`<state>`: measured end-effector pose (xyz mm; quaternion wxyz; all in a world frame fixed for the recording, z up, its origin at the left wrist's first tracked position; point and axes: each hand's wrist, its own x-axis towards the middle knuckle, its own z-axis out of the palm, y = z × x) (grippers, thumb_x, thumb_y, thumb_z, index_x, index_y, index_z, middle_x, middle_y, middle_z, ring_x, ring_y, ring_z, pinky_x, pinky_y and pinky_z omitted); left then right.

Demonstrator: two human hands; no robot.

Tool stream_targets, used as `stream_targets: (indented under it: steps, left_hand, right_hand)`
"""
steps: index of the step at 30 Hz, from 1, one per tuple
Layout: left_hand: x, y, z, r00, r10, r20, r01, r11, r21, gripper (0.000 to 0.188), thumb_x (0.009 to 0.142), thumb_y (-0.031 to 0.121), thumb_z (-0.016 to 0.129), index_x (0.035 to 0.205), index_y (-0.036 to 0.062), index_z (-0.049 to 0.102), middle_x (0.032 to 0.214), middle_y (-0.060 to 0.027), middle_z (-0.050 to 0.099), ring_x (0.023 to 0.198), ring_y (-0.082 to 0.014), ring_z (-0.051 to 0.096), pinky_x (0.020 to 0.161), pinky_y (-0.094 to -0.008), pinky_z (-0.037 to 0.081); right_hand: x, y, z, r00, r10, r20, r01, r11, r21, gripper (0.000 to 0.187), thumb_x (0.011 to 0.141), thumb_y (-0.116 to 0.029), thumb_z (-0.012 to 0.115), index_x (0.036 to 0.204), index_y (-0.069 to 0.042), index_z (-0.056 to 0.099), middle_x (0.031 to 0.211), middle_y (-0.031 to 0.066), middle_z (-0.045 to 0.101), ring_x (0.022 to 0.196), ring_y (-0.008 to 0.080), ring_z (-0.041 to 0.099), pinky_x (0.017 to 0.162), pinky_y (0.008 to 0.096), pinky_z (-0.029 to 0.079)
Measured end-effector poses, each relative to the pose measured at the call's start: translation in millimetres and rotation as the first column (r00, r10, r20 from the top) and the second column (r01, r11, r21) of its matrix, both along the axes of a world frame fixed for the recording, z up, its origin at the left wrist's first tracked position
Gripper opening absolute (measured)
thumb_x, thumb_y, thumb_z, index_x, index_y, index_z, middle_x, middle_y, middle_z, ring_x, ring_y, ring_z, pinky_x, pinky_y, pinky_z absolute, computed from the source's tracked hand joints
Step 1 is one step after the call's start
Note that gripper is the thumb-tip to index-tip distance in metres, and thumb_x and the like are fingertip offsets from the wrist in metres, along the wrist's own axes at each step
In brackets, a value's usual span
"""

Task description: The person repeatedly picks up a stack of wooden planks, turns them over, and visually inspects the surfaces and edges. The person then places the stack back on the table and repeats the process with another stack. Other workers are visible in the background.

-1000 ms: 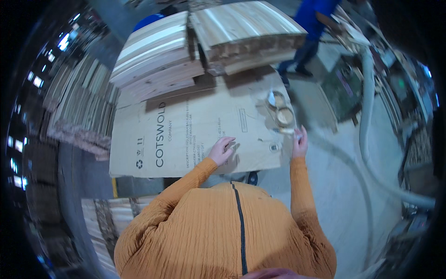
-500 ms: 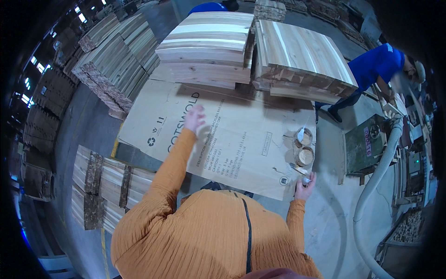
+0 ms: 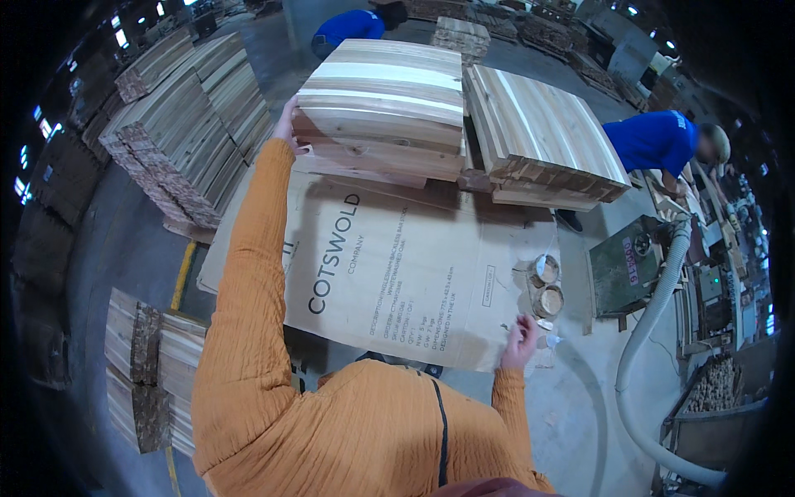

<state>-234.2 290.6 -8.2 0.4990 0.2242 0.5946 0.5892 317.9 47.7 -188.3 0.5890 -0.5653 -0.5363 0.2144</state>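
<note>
My left hand (image 3: pixel 286 128) reaches far forward and grips the left end of the top wooden board (image 3: pixel 381 74) on the left stack, its fingers partly hidden by the edge. My right hand (image 3: pixel 520 341) hovers over the near right edge of the cardboard sheet (image 3: pixel 397 306), fingers curled in; whatever they may hold is too small to make out. Just beyond it are two round tubs of tan paste, the nearer tub (image 3: pixel 547 301) and the farther tub (image 3: pixel 544 270), with a white-bladed tool in the farther one. A small pale piece (image 3: pixel 550 340) lies right beside that hand.
A second board stack (image 3: pixel 551 137) stands to the right on the cardboard. More boards are piled on the floor at left (image 3: pixel 178 132) and lower left (image 3: pixel 157 373). A grey hose (image 3: pixel 638 364) runs from a green machine (image 3: pixel 625 269). Two people in blue work nearby.
My left hand has moved from above the cardboard forward to the left stack and taken hold of its top board. My right hand has shifted slightly left, and the view has tilted.
</note>
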Motion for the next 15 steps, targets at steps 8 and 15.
stream_targets:
  steps: [8,15]
  left_hand:
    - [-15.7,7.9,-14.9,0.998,-0.016,0.062,0.007,0.990,0.143,0.086,0.063,0.054,0.067,0.131,0.0098,0.038,0.123,-0.0143,0.047,0.111,-0.0275,0.048,0.090,-0.0447,0.038]
    - [1.4,-65.4,-17.4,0.999,-0.033,0.012,0.031,0.995,0.095,0.077,0.070,0.051,0.065,0.129,0.0077,0.042,0.122,-0.0146,0.049,0.108,-0.0251,0.051,0.085,-0.0403,0.044]
  right_hand:
    - [-108.6,129.1,75.0,0.872,0.336,-0.356,-0.395,0.912,-0.106,0.026,0.088,-0.016,0.056,0.109,-0.001,0.057,0.099,0.0064,0.060,0.085,0.0119,0.056,0.070,0.0226,0.046]
    - [-161.7,213.0,116.1,0.622,0.179,-0.762,-0.573,0.768,-0.287,0.059,0.084,-0.046,0.056,0.125,-0.006,0.045,0.111,0.0091,0.057,0.094,0.0218,0.055,0.076,0.0377,0.045]
